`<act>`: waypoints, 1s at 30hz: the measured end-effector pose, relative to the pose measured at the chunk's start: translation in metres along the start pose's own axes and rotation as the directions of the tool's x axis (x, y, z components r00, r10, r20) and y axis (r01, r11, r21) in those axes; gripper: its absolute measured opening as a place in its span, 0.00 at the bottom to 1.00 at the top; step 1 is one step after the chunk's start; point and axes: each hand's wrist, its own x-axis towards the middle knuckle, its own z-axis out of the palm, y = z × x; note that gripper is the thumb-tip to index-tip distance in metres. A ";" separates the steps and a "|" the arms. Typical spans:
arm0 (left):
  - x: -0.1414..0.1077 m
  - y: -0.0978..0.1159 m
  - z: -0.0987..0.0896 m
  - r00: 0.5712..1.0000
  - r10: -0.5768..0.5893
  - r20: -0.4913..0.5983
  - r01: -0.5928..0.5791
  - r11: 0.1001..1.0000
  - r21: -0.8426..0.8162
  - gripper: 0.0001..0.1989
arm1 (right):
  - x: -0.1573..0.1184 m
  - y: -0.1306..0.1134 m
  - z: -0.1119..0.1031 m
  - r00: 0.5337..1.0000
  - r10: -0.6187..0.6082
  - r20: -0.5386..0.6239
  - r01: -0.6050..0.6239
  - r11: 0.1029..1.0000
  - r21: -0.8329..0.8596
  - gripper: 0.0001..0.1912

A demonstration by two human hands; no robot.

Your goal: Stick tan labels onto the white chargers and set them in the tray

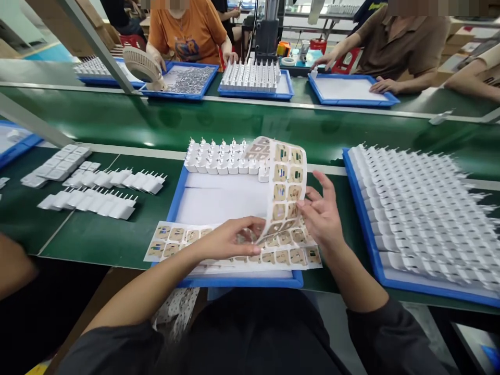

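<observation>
A curled sheet of stickers [287,177], tan pieces on a white backing, stands up over the blue tray [176,197]. My left hand [238,238] grips its lower edge between thumb and fingers. At the sheet's right edge, my right hand [322,211] pinches with thumb and a finger, its other fingers raised. More sticker sheets [166,242] lie flat across the front of the tray, below my hands. Rows of white plug adapters [219,159] stand at the tray's far end, partly hidden by the curled sheet.
To the right, a second blue tray [361,219] holds many white adapters [425,213]. Loose white adapters [94,200] lie in rows on the green table [89,239] at left. Beyond the green belt [164,120], co-workers sit by blue trays [351,88].
</observation>
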 end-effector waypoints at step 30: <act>0.002 -0.016 0.000 0.970 0.010 -0.244 0.008 0.998 0.069 0.12 | -0.028 -0.006 0.022 0.755 -0.516 0.404 0.655 0.592 -0.470 0.19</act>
